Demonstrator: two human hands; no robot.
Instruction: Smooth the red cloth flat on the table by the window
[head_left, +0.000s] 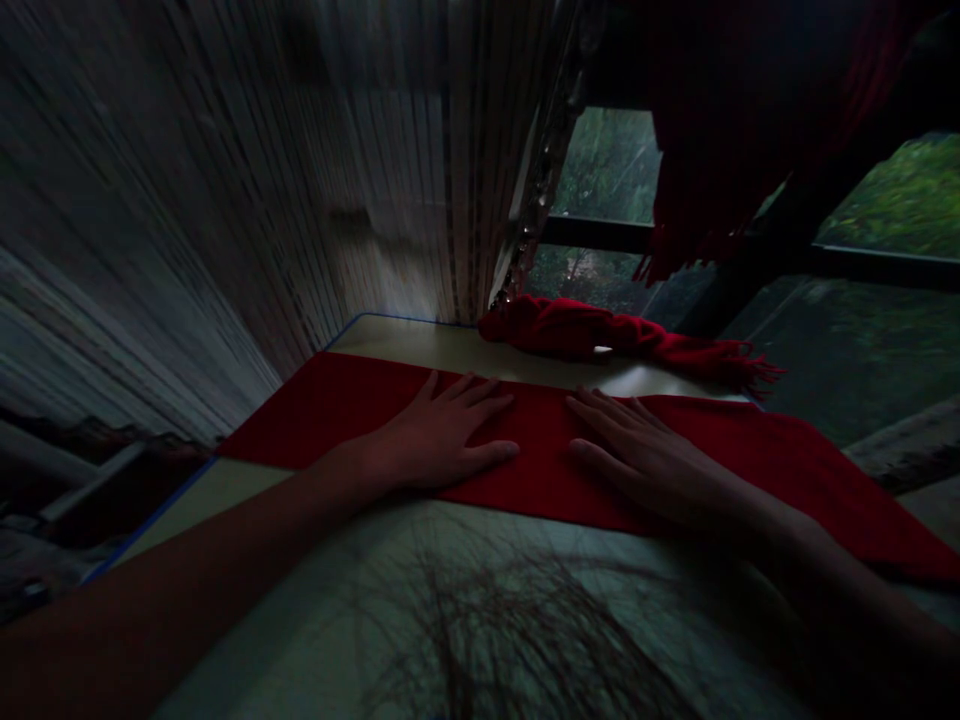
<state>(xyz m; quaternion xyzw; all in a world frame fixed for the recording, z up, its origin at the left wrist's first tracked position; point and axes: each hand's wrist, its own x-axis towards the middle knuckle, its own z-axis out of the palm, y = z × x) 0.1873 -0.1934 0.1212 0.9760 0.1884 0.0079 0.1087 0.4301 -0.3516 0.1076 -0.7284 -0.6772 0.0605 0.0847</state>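
A long strip of red cloth point(540, 470), perhaps a scarf, lies flat across a pale table point(420, 545). On its middle part rests my left hand point(450, 430), palm down with the fingers spread. My right hand point(637, 445) also lies flat on the cloth, a short way to the right, fingers stretched out toward the left hand. Between the two hands a stretch of smooth cloth shows. Toward the right the cloth runs past my right forearm and over the table's edge, slightly rumpled there.
A bunched red scarf point(645, 340) with fringed ends lies along the table's far edge. Above it hangs dark red fringed fabric point(697, 180) before a window point(611, 165). A string curtain point(390, 180) drops behind the table's left side. Loose hair point(525, 630) crosses the view's lower middle.
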